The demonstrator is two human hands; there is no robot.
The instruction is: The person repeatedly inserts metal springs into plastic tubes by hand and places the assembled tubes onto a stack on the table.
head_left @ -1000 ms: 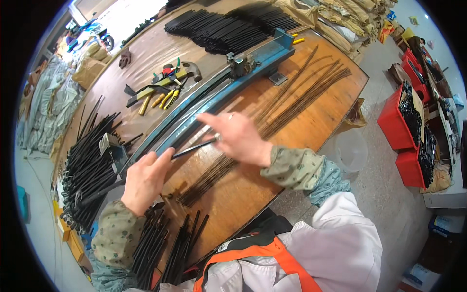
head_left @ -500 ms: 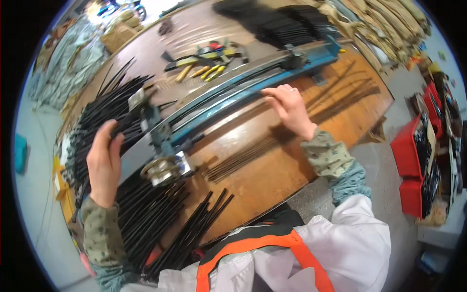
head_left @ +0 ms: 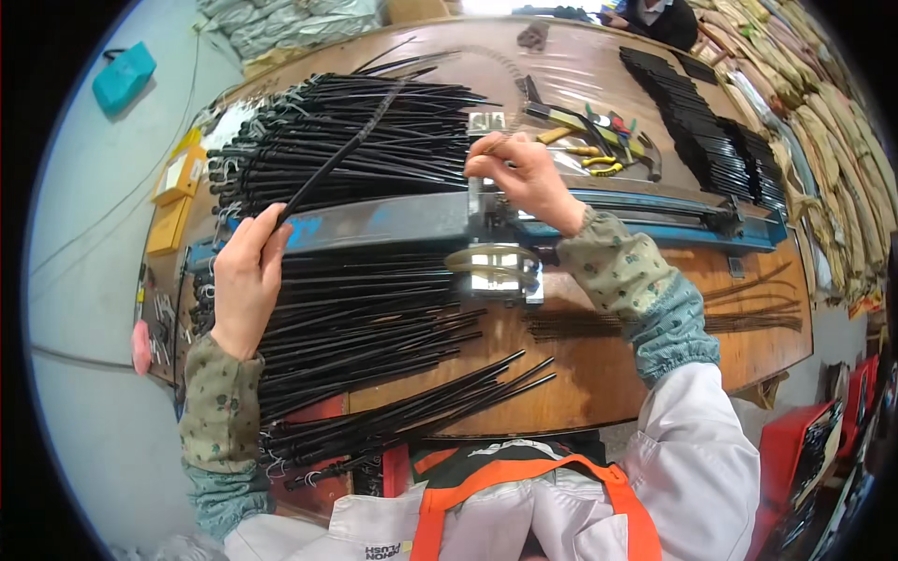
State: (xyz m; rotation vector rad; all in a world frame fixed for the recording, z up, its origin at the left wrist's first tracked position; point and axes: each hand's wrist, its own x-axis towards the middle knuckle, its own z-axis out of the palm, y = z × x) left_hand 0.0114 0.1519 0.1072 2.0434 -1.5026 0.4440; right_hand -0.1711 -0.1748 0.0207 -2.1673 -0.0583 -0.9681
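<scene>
My left hand (head_left: 248, 271) is closed round the lower end of a slim black tube (head_left: 327, 171), which slants up and to the right. From its far end a thin, blurred brownish wire (head_left: 488, 50) arches over toward my right hand (head_left: 526, 176). There, thumb and fingertips pinch the wire's other end. This hand is above the bench machine (head_left: 494, 266), which has a round metal wheel and a long blue rail (head_left: 379, 220). Bundles of black tubes (head_left: 365, 323) lie in front of the rail, and more black tubes (head_left: 327, 122) lie behind it.
Pliers, a hammer and other hand tools (head_left: 603, 140) lie behind the rail. Thin brown wires (head_left: 580, 325) rest on the wooden table (head_left: 599, 374). Black pieces (head_left: 702, 126) are stacked at far right. Red bins (head_left: 795, 458) stand right of the table; a person (head_left: 659, 21) is beyond it.
The view has swung left. My right hand has moved from beside the rail to above the machine's wheel end. The black tube and arching wire now show clearly between my hands.
</scene>
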